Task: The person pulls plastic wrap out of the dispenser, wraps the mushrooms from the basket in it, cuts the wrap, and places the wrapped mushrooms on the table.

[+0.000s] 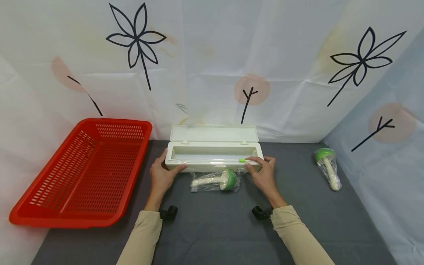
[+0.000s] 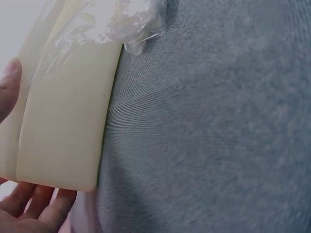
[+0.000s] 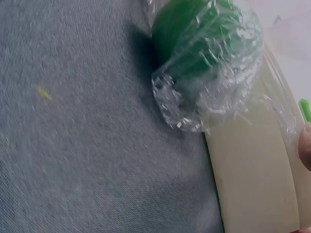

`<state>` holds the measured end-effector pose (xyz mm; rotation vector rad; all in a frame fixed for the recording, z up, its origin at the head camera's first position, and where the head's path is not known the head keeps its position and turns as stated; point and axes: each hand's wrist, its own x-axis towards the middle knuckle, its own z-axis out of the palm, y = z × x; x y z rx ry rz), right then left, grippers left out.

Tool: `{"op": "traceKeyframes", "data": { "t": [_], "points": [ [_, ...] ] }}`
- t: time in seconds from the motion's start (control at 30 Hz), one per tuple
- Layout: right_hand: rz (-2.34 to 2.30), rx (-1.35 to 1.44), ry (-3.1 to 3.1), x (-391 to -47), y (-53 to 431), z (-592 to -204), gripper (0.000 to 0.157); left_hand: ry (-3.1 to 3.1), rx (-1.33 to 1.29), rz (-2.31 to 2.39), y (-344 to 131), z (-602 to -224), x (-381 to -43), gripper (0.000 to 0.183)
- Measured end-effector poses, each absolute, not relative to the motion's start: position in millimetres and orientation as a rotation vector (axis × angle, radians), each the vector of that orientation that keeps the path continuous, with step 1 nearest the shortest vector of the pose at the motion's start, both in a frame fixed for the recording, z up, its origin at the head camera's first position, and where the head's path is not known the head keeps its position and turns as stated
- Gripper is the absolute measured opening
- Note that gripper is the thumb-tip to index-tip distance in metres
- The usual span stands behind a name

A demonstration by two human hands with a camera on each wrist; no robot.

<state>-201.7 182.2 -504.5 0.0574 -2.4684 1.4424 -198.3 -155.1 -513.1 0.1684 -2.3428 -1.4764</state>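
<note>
A white cling film dispenser (image 1: 212, 165) stands at the back of the table with its lid (image 1: 213, 133) raised. My left hand (image 1: 162, 177) grips its left end, thumb on the front edge and fingers around the end. At the right end my right hand (image 1: 264, 177) holds the front edge, its index finger beside the small green slider (image 1: 242, 160). Clear film (image 2: 92, 29) hangs over the dispenser's front. Right before it lies a green-capped mushroom (image 1: 228, 180) wrapped in film, its pale stem pointing left; its green cap also shows in the right wrist view.
A red plastic basket (image 1: 136, 176) sits on the left of the grey tabletop (image 1: 218, 228). Far right lies another film-wrapped green-capped mushroom (image 1: 328, 167). A white patterned cloth (image 1: 205, 73) hangs behind the table and along its right side.
</note>
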Motion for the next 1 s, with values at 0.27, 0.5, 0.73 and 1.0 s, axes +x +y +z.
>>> {"op": "traceKeyframes", "data": {
  "t": [0.27,0.5,0.73,1.0],
  "points": [
    [1.428,0.095,-2.467,-204,186,-508,0.021,-2.395,0.078,-1.279,-146,-494,-191,0.103],
    [1.437,0.137,-2.435,-206,188,-511,0.021,-2.339,-0.282,-1.068,-105,-467,-192,0.059],
    [1.438,0.145,-2.413,-206,187,-513,0.021,-2.463,-0.587,-1.176,-54,-465,-202,0.043],
    [1.450,0.150,-2.377,-207,186,-515,0.020,-2.596,-0.703,-1.255,-19,-470,-217,0.040]
  ]
}}
